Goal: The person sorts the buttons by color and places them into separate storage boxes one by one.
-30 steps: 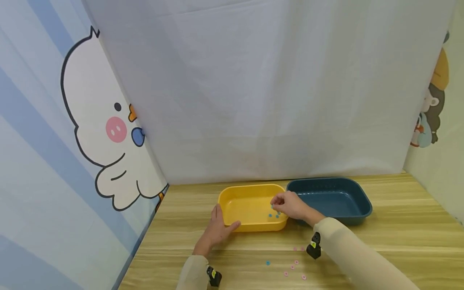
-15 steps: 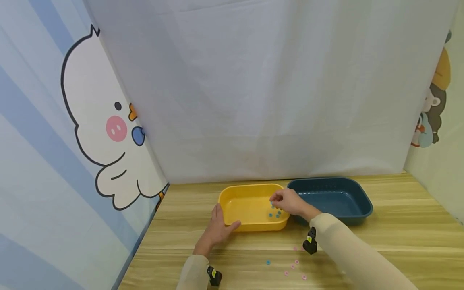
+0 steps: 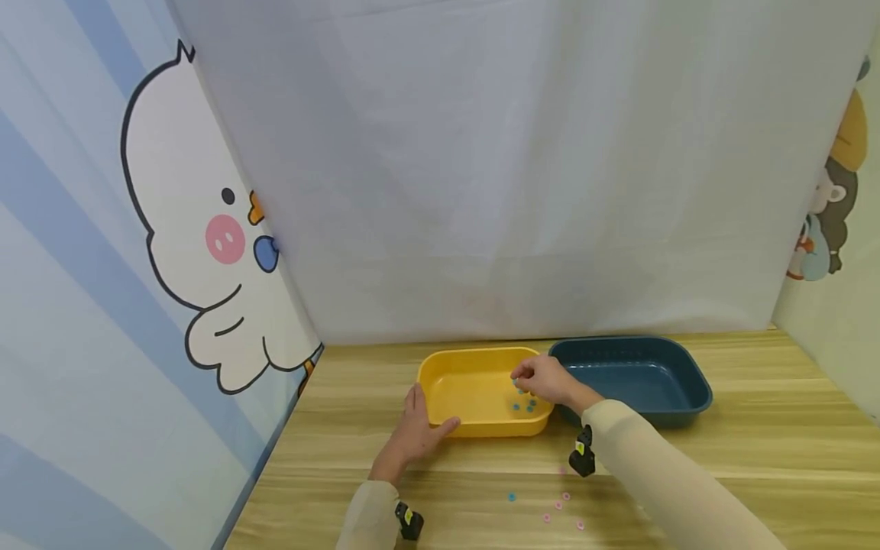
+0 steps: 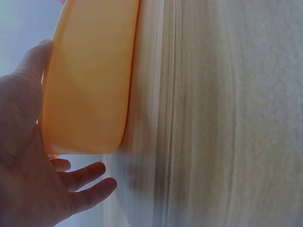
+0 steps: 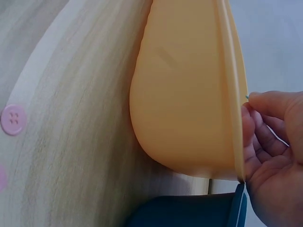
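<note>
And there's the right hand [image 3: 548,380], finger and thumb clamped on a blue button [image 3: 515,381] over the yellow tray [image 3: 481,430]; the left hand [image 3: 416,437] touches its near left corner, thumb and fingers apart (pink buttons [image 3: 580,525] lie in front), and the navy tray [image 3: 677,419] sits alongside.

Buttons [image 3: 512,497] lie in and before the left tray [image 3: 467,393].

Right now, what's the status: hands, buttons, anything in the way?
Left hand touching yellow tray. Right hand pinching a blue button over tray's right end. Loose blue button and pink buttons on table. Tray wall hides its inside from right wrist view.
</note>
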`<state>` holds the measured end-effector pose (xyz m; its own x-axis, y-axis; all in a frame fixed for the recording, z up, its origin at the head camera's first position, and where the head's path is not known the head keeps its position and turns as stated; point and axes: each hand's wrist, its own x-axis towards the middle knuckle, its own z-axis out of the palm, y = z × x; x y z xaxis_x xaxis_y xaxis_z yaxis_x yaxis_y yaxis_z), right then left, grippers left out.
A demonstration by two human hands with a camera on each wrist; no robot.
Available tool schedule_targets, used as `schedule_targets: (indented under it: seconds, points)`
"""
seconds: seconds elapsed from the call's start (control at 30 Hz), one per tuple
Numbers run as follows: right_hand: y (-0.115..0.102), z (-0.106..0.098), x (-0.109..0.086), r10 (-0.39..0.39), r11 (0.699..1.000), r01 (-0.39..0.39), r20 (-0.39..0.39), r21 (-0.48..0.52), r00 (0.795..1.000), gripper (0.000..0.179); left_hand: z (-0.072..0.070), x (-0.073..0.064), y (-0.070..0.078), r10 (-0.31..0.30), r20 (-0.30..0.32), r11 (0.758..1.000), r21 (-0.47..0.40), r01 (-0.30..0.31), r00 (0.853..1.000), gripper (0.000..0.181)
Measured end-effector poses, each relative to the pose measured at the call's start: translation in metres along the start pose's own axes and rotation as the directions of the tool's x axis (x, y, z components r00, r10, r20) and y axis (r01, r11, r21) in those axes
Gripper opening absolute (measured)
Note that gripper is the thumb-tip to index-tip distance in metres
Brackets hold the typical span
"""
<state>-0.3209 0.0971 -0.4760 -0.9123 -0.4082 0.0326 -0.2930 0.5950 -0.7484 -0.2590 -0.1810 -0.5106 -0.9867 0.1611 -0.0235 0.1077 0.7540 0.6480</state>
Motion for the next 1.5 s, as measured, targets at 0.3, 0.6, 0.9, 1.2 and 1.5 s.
schedule_targets:
  seconds: [0.3, 0.6, 0.9, 1.2, 1.5]
  points:
    - [0.0, -0.002, -0.002, -0.017, 1.0, 0.017, -0.009, -0.01, 1.0, 0.026, 0.001, 0.002, 0.001, -0.003, 0.003, 1.0, 0.006, 0.003, 1.0, 0.107]
    - [0.001, -0.003, -0.009, -0.03, 0.999, 0.031, -0.011, 0.023, 0.999, 0.025, 0.0, 0.002, 0.003, -0.001, -0.001, 1.0, 0.006, 0.001, 1.0, 0.106]
    - [-0.002, -0.004, -0.025, -0.118, 0.992, 0.118, 0.0, -0.039, 0.993, 0.019, 0.0, 0.0, 0.002, 0.004, -0.002, 1.0, 0.0, -0.004, 1.0, 0.107]
    - [-0.014, 0.001, -0.053, -0.249, 0.968, 0.25, 0.076, -0.012, 0.966, 0.01, 0.001, 0.001, 0.001, 0.008, -0.01, 1.0, 0.0, -0.008, 1.0, 0.107]
    - [-0.014, 0.024, -0.073, -0.36, 0.918, 0.388, 0.243, -0.081, 0.901, 0.006, 0.0, 0.0, 0.0, 0.028, -0.004, 1.0, 0.015, -0.028, 1.0, 0.107]
